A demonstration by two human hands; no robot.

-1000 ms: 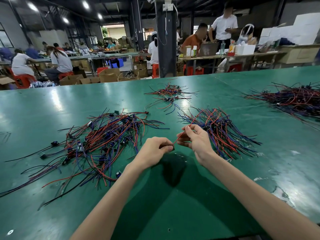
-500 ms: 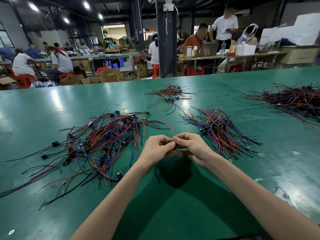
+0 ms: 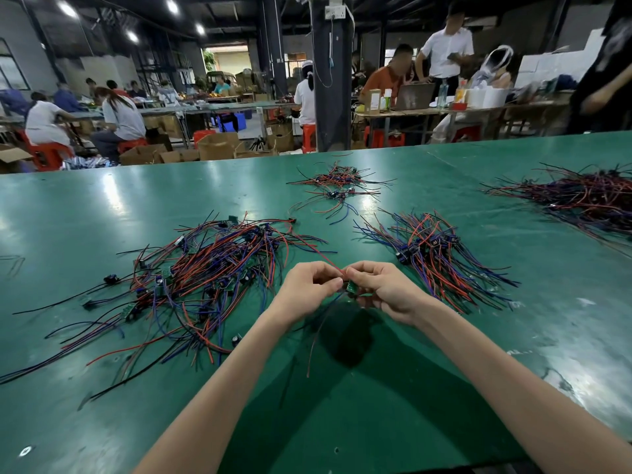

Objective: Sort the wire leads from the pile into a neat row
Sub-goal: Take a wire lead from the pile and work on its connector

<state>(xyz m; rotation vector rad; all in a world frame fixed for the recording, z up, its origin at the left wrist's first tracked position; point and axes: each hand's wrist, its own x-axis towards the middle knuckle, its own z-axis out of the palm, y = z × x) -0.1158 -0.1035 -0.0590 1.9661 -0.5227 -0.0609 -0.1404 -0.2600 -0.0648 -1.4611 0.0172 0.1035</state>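
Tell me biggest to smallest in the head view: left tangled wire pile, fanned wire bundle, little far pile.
1. Tangled red, blue and black wire pile, left.
2. Fanned red and blue wire bundle.
3. Little far wire pile; farther away, so true size unsure.

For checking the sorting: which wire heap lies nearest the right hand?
The fanned bundle, almost touching the right hand; the tangled pile lies past the left hand, the rest farther back.

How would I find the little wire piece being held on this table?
Start at the wide green table; near its front middle, the left hand and right hand meet. Pinched between them is a small green circuit board with thin red and dark wires. It alone is lifted, not lying in the tangled wire piles beside it.
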